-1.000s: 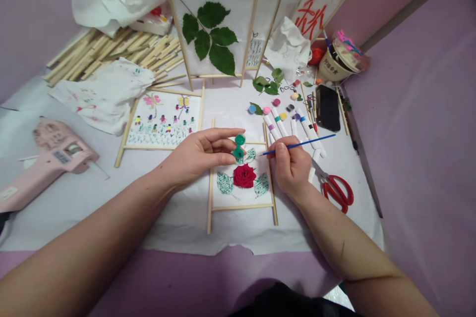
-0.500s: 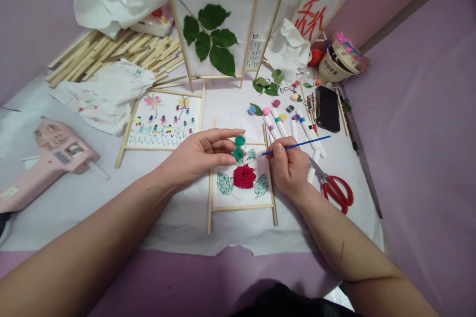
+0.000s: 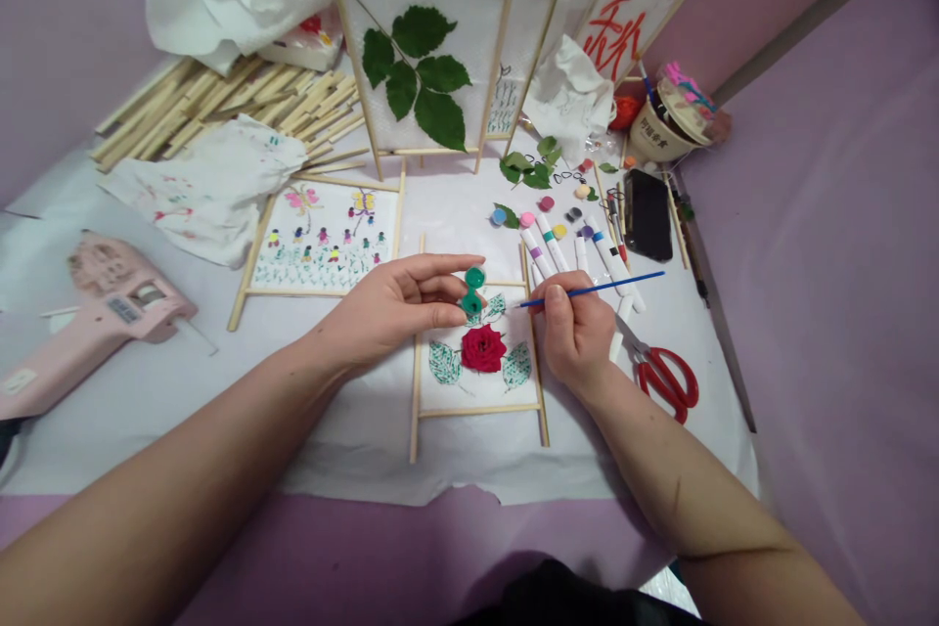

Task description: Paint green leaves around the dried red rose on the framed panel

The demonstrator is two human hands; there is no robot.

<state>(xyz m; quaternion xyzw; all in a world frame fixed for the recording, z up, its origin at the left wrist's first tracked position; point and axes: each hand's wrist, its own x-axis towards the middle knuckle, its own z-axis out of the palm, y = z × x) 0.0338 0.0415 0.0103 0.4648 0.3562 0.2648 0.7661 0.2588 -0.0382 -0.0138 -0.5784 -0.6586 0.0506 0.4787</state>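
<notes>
A small wooden-framed paper panel [image 3: 480, 391] lies flat in front of me, with a red rose [image 3: 482, 348] and painted green leaves on it. My left hand [image 3: 388, 308] pinches a small green paint pot [image 3: 473, 290] with its lid flipped open, held over the panel's top edge. My right hand [image 3: 576, 328] grips a thin blue-handled paintbrush [image 3: 598, 285], whose tip points left toward the pot and the upper leaf.
White paint tubes [image 3: 547, 243] and coloured caps lie behind the panel. Red scissors [image 3: 664, 374] and a black phone [image 3: 647, 212] are to the right. A pink glue gun [image 3: 95, 308] sits at left. Another painted panel [image 3: 323, 237], wooden sticks [image 3: 220, 108], standing framed panels [image 3: 422, 59] and a cup [image 3: 660, 127] crowd the back.
The brush handle has tilted slightly in my right hand; both hands stay nearly where they were.
</notes>
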